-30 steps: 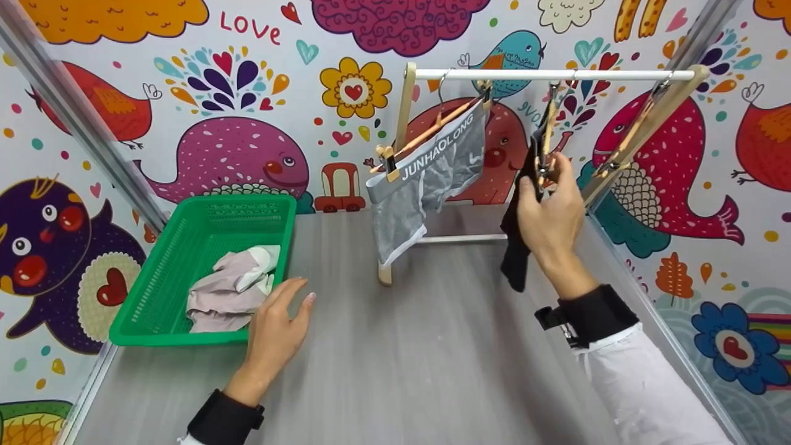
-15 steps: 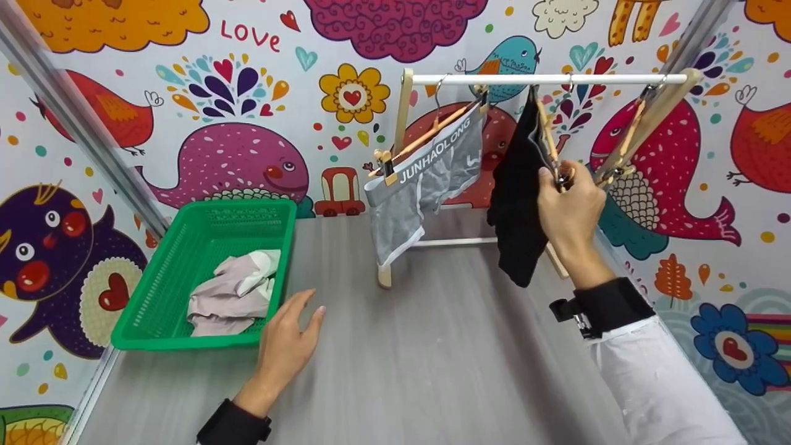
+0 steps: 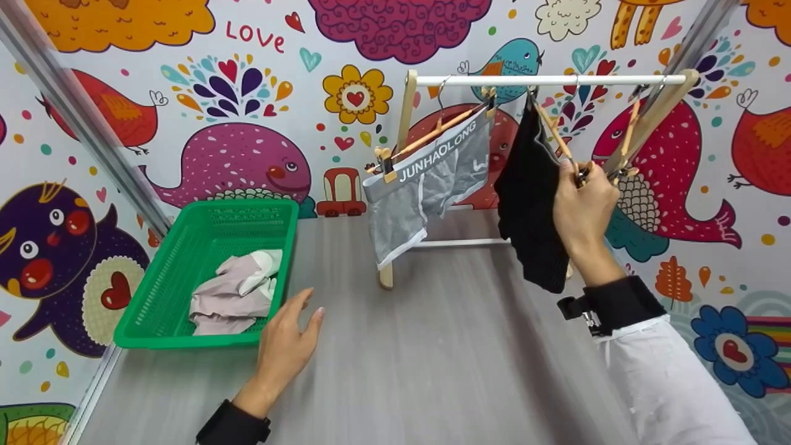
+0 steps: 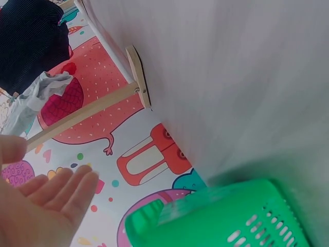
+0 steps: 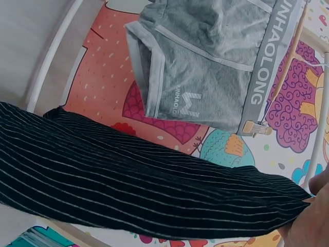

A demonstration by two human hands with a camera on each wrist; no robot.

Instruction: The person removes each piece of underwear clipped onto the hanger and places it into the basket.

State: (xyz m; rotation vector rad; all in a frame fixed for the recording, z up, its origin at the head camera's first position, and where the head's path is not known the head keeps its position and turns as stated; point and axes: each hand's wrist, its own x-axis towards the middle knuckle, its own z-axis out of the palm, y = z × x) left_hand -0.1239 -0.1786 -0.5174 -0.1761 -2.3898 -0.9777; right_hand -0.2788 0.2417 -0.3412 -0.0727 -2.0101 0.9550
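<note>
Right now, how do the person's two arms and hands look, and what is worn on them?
The left hand is ungloved, with a wide black band at the wrist. The right hand is also ungloved, with a similar black cuff, from which a small dark clip sticks out. A white sleeve covers that forearm behind the cuff.

"JUNHAOLONG" on waistband (image 3: 442, 147), "UNHAOLO" on leg (image 5: 205, 92) of gray briefs (image 3: 401, 213); "LOVE" on wall (image 3: 247, 65).
</note>
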